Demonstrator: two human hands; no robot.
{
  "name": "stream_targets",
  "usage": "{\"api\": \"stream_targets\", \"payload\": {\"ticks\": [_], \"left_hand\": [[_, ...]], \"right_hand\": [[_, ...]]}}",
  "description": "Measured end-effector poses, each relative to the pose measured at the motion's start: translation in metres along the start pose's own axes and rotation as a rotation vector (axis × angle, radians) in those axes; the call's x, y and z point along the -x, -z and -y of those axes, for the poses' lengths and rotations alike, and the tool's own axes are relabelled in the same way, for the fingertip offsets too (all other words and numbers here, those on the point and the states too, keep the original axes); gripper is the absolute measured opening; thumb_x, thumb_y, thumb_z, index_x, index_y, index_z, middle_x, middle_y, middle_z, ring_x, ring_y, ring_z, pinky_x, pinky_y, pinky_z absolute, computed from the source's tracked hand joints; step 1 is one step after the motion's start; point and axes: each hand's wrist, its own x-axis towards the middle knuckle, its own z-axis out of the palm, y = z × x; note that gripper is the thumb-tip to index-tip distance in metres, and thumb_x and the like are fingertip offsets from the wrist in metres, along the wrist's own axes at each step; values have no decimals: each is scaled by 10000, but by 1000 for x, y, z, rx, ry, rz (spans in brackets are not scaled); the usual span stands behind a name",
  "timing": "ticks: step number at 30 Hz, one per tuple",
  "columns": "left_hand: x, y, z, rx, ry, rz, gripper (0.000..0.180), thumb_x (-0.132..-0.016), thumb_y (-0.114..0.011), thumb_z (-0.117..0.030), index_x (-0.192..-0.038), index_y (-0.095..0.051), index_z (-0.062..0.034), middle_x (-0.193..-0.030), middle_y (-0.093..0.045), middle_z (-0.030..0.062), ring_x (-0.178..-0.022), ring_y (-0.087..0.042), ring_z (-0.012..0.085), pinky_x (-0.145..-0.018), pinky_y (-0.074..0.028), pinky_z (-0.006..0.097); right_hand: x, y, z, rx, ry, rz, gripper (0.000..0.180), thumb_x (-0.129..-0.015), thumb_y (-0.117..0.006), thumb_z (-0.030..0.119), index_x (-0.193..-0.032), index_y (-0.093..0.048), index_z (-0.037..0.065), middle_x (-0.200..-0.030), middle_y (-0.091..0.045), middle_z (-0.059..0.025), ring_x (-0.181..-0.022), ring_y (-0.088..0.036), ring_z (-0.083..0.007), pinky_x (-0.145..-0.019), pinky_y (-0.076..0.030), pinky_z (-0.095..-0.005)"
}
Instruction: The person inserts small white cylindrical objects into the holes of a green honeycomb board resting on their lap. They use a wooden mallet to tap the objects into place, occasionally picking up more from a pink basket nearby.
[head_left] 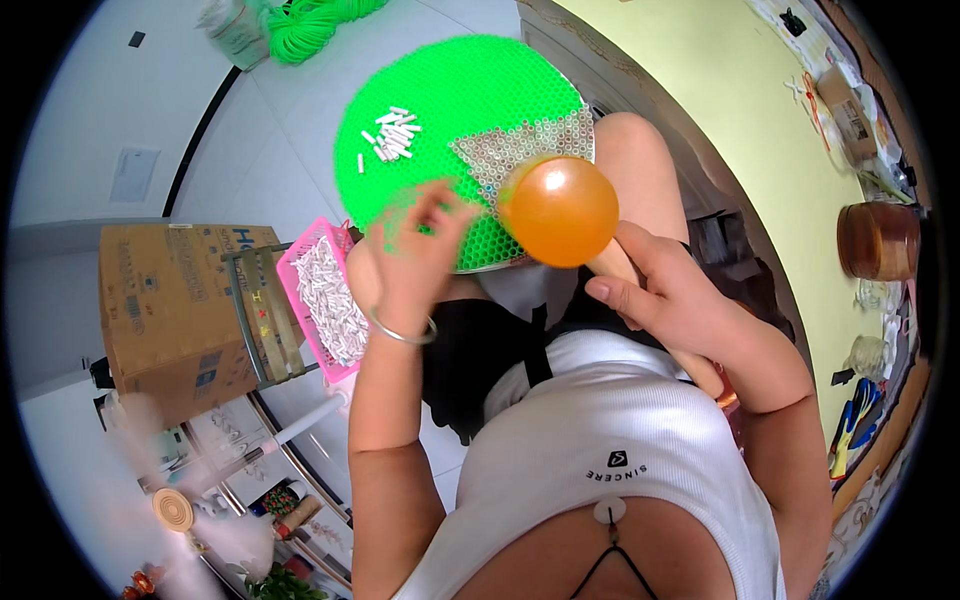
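Observation:
A round green honeycomb board rests on my lap, with a wedge of white tubes pushed into its cells and a loose pile of white tubes lying on top. My left hand, wearing a thin bangle, hovers blurred over the board's near edge with its fingers bunched; whether it holds a tube I cannot tell. My right hand grips the wooden handle of a mallet whose orange rounded head sits over the board's near right edge.
A pink basket full of white tubes stands to my left beside a cardboard box. Green cord lies on the floor beyond. A yellow table with a brown jar runs along my right.

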Motion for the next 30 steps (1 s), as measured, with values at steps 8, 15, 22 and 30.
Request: {"api": "stream_targets", "payload": {"ticks": [8,15,22,30], "left_hand": [[-61,23,120,-653,60,-133,231,-824,-750,-142,-1008,-732,-4,-916,-666,194,-872,-649,367,-754,-521,450],[-29,19,76,-226,72,-137,190,-857,-716,-75,-1038,-740,-25,-853,-682,127,-795,-663,236,-749,-527,339],[34,-18,2,72,-222,144,146,-814,-746,-29,-952,-698,-31,-865,-697,115,-782,-671,254,-701,-527,345],[25,-26,-5,-141,-386,291,105,-782,-682,0,-881,-675,-34,-756,-613,126,-737,-615,331,-653,-492,407]], "right_hand": [[-16,-7,0,271,-65,35,327,-969,-634,243,-1112,-536,-34,-814,-641,-218,-708,-652,-370,-644,-510,-426],[-6,2,-13,-198,-268,-73,270,-1003,-614,233,-1080,-536,-14,-685,-544,-19,-513,-501,-88,-474,-425,-252],[-6,3,-19,-203,-277,-85,271,-995,-633,224,-1080,-530,-12,-672,-526,-8,-506,-496,-81,-467,-415,-243],[-2,4,-22,-215,-261,-75,298,-994,-636,233,-1112,-533,-20,-688,-528,-11,-513,-500,-74,-477,-424,-240]]}}
